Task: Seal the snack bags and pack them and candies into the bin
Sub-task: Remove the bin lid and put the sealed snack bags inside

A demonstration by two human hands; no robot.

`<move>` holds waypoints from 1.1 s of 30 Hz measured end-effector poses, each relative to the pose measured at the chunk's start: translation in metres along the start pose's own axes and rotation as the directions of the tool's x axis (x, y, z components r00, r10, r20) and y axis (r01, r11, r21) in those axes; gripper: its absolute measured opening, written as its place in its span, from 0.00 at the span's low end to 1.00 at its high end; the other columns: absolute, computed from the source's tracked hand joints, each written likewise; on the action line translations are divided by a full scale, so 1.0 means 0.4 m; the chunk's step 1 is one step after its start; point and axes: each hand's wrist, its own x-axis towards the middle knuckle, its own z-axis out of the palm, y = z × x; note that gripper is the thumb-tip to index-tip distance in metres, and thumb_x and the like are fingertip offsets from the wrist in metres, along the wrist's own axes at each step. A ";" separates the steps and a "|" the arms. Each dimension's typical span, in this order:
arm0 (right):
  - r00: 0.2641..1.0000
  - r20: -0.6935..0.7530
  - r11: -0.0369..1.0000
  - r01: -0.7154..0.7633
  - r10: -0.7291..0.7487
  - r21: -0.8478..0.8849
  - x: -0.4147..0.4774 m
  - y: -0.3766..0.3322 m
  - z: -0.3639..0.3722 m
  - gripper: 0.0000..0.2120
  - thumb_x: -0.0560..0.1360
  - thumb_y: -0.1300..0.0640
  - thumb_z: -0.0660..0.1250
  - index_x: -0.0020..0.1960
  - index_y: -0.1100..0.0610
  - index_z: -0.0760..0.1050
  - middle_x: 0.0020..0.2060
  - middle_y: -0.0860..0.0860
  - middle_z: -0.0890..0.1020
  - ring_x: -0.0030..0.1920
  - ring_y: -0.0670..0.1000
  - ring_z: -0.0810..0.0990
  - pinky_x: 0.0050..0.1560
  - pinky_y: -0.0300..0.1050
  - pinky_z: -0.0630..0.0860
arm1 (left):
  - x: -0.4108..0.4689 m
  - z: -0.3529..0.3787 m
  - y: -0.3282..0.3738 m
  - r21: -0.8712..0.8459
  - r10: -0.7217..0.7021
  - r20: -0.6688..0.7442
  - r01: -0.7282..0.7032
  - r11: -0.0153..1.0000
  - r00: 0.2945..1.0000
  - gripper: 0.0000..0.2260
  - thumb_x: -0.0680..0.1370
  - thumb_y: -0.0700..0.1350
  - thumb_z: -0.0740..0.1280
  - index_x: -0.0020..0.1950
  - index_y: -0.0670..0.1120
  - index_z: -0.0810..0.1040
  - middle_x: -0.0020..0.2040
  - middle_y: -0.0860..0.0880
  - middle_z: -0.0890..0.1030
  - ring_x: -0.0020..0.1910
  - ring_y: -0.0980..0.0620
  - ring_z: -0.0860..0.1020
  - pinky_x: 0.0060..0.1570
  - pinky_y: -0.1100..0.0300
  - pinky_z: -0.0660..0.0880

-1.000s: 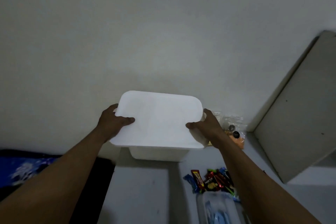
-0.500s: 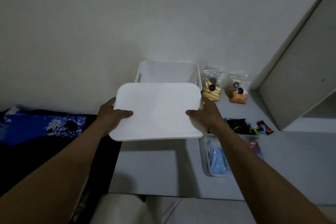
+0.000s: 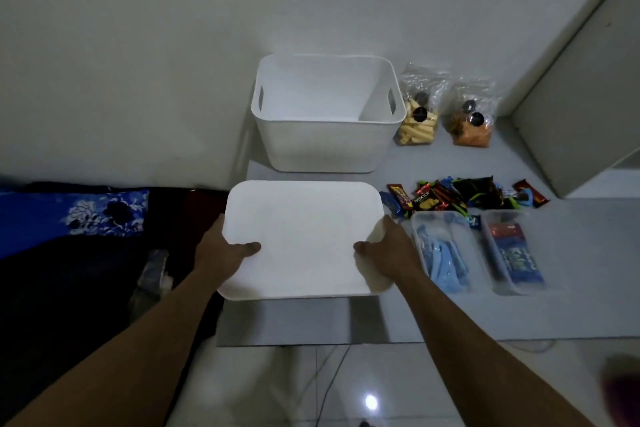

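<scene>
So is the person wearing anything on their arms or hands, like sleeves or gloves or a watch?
No. Both arms are bare all the way to the bottom of the picture, with no sleeves showing. The left hand and the right hand have no gloves, and no watch, bracelet or ring shows on the wrists or fingers. The light is dim, so very small things could be missed.

Single head-worn wide-angle view, looking forward and steeply down from above, facing the wall, close over the grey table [image 3: 571,305] near its front-left corner, floor tiles [image 3: 398,385] along the bottom edge, forearms entering from below
</scene>
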 end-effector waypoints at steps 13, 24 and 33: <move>1.000 -0.004 0.983 -0.026 0.025 -0.183 0.033 0.042 0.076 0.33 0.76 0.54 0.70 0.76 0.62 0.60 0.70 0.56 0.70 0.69 0.55 0.71 0.64 0.44 0.68 | 0.084 0.086 -0.077 0.423 -0.049 0.006 0.042 0.905 0.999 0.39 0.59 0.60 0.78 0.64 0.44 0.72 0.60 0.40 0.75 0.58 0.36 0.75 0.57 0.45 0.76; 0.998 0.059 0.963 0.037 -0.022 -0.267 0.051 0.054 0.093 0.34 0.77 0.57 0.67 0.78 0.62 0.55 0.76 0.55 0.62 0.75 0.54 0.64 0.70 0.46 0.65 | 0.084 0.093 -0.042 0.499 -0.084 0.024 0.061 0.864 0.996 0.46 0.70 0.54 0.77 0.79 0.41 0.55 0.71 0.37 0.65 0.67 0.34 0.69 0.65 0.45 0.71; 0.992 0.036 0.976 0.123 -0.118 -0.181 -0.004 -0.014 -0.029 0.30 0.78 0.55 0.67 0.77 0.57 0.62 0.72 0.54 0.71 0.72 0.55 0.69 0.68 0.47 0.67 | 0.036 0.095 0.114 0.488 0.142 0.148 -0.197 0.850 0.979 0.30 0.77 0.53 0.69 0.76 0.45 0.65 0.72 0.41 0.69 0.71 0.41 0.67 0.70 0.48 0.65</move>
